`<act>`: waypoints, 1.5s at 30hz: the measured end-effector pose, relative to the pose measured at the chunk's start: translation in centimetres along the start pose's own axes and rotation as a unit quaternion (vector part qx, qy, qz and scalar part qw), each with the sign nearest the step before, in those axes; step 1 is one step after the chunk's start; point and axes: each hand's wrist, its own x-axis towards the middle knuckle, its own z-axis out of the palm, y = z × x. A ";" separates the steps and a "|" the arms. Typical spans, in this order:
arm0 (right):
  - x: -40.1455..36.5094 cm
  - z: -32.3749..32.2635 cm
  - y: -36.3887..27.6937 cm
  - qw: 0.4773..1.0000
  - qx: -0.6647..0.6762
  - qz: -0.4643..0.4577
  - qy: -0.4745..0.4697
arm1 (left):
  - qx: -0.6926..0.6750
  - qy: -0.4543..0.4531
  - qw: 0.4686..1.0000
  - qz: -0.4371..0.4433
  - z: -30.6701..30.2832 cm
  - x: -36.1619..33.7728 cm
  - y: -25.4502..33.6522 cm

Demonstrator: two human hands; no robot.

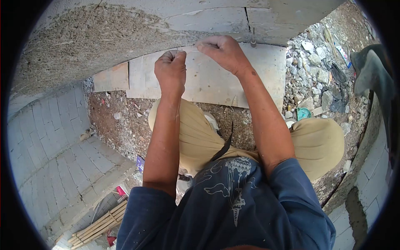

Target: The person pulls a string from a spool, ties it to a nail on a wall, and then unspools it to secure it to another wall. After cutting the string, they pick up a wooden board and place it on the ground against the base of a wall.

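Both of my hands are raised in front of the block wall [200,21], above a pale board [208,83] that lies along its foot. My left hand [171,68] is closed, thumb against the bent fingers, on something thin that I cannot make out. To its right, my right hand [223,52] has its thumb and fingers pinched together close to the wall. A faint thin line seems to run between the two hands. A small plumb-like metal piece [253,41] hangs against the wall, right of my right hand.
Rubble [312,66] with a teal bowl piece [303,113] lies at the right. A dark draped object [373,75] stands at the right edge. Block walls [50,121] rise at the left, with bamboo poles [100,225] at the lower left.
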 end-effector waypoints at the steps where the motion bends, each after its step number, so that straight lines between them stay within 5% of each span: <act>1: 0.2 -0.6 -0.7 0.998 -0.060 0.015 -0.016 | 0.031 -0.010 0.999 0.010 -0.2 0.0 -0.1; 4: 0.8 -0.6 0.1 0.989 -0.147 0.014 0.012 | 0.083 -0.036 0.996 0.027 -0.6 0.1 -0.3; 10: -0.3 1.1 -1.4 0.969 0.192 0.143 -0.062 | 0.087 -0.056 0.994 0.031 -1.2 0.3 -0.2; 13: 0.1 1.5 -0.9 0.967 0.197 0.114 -0.115 | 0.089 -0.060 0.994 0.035 -1.3 0.1 0.1; 22: 0.4 2.0 0.2 0.999 0.051 0.011 0.009 | 0.098 -0.065 0.992 0.043 -0.4 0.1 0.3; 25: 0.0 1.7 1.1 0.933 0.319 0.165 -0.028 | 0.105 -0.058 0.992 0.045 0.8 0.1 0.1; 28: -0.9 0.8 3.2 0.846 0.494 0.201 -0.006 | 0.083 -0.050 0.994 0.054 3.5 0.6 -0.7; 31: -2.1 -0.4 4.9 0.825 0.526 0.197 0.066 | 0.114 -0.048 0.989 0.076 6.2 0.2 -1.2; 38: -2.3 -3.2 5.9 0.861 0.402 0.202 0.236 | 0.073 -0.014 0.994 0.085 12.8 1.5 -3.0; 45: -1.3 -4.1 7.4 0.867 0.303 0.148 0.367 | -0.115 -0.017 0.993 0.027 17.8 1.6 -4.5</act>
